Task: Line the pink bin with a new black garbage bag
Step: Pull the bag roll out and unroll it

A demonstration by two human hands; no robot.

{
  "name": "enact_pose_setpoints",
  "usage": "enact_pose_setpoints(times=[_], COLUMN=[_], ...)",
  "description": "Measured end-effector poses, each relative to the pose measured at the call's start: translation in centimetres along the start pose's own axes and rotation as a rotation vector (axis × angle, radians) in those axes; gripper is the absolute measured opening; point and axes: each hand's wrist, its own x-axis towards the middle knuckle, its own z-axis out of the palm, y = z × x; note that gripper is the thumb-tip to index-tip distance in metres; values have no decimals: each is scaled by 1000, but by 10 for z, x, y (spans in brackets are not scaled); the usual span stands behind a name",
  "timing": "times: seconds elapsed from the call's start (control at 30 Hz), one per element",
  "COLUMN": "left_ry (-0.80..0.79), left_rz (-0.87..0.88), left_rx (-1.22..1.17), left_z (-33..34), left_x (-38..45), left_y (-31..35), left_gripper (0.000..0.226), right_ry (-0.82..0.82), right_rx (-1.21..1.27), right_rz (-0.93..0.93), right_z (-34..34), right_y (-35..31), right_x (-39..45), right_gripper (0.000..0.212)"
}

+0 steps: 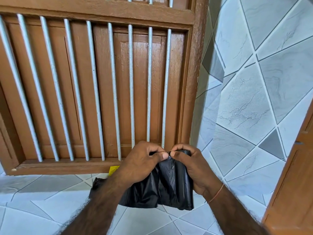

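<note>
While both hands meet at the middle of the lower frame, they pinch the top edge of a folded black garbage bag (162,185) between thumb and curled fingers. Left hand (142,162): thumb pressed flat on the bag's upper edge, fingers curled over it from behind. Right hand (187,164): thumb and forefinger nip the same edge just beside the left thumb, so that the two thumbs nearly touch; the remaining fingers wrap round the bag's right side. A thin cord bracelet (216,194) circles the right wrist.

Garbage bag: held in the air in front of the person, hanging down from the pinched edge in creased, glossy vertical folds, its bottom edge free above the floor (42,209). A further dark piece of black plastic (97,183) shows to the left behind the left forearm; whether it belongs to the same bag cannot be told.

Background: a brown wooden door (140,82) fronted by a row of pale upright metal bars (130,82). Grey marbled tiles set diagonally cover the wall (254,82) to the right and the floor below. A small yellow label (113,170) sits at the door's lower edge. Another brown wooden panel (294,175) stands at the right margin.
</note>
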Motion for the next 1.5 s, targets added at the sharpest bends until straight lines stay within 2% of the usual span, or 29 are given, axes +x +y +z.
enact_pose_setpoints(times=[0.17, 0.33, 0.57, 0.7, 0.77, 0.87, 0.97, 1.13, 1.5], left_ry=[111, 161, 244, 360, 337, 252, 210, 223, 272], left_rz=[-49, -73, -101, -166, -181, -158, -98, -95, -111], left_rx=[-75, -74, -87, -118, -154, -169, -80, 53, 62], left_z=[7, 12, 16, -1, -12, -15, -13, -16, -19], left_x=[-1, -3, -4, -8, -10, -8, -5, -7, -16], left_y=[-2, -4, -3, -10, -16, -18, -21, -35, -48], left_gripper=[13, 14, 14, 16, 17, 19, 21, 25, 22], right_ry=[8, 13, 14, 174, 244, 221, 206, 239, 321], right_rx=[33, 25, 68, 227, 289, 261, 236, 246, 262], right_rz=[6, 4, 44, 120, 104, 83, 87, 105, 75], right_z=[2, 2, 5, -12, -26, -27, -23, -28, -37], right_y=[2, 4, 8, 6, 2, -1, 0, 3, -1], right_x=[1, 3, 6, 16, 22, 26, 27, 25, 23], right_gripper=[10, 24, 20, 26, 23, 19, 17, 17, 15])
